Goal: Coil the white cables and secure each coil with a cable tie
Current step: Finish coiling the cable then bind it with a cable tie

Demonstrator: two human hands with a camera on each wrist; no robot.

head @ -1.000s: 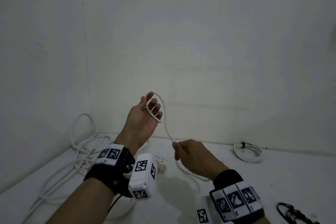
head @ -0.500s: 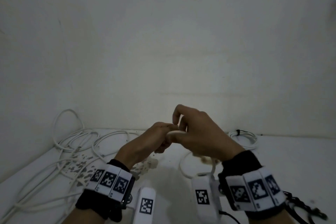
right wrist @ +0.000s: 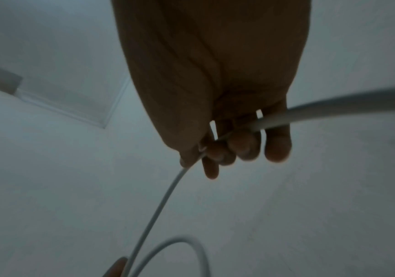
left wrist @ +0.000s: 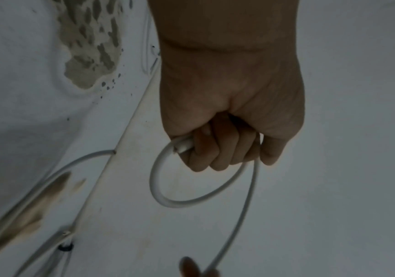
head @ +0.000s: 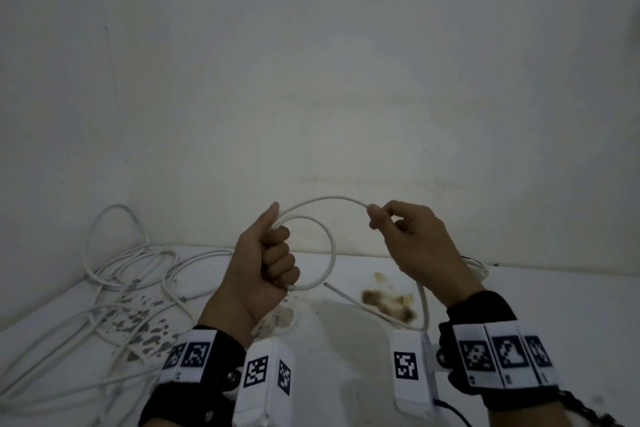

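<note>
My left hand [head: 263, 267] is a fist around one loop of the white cable [head: 330, 246], thumb up. My right hand [head: 419, 246] pinches the same cable between thumb and forefinger, raised above the table [head: 554, 305]. The cable arcs between both hands. Loose cables [head: 114, 284] lie tangled at the table's left.
</note>
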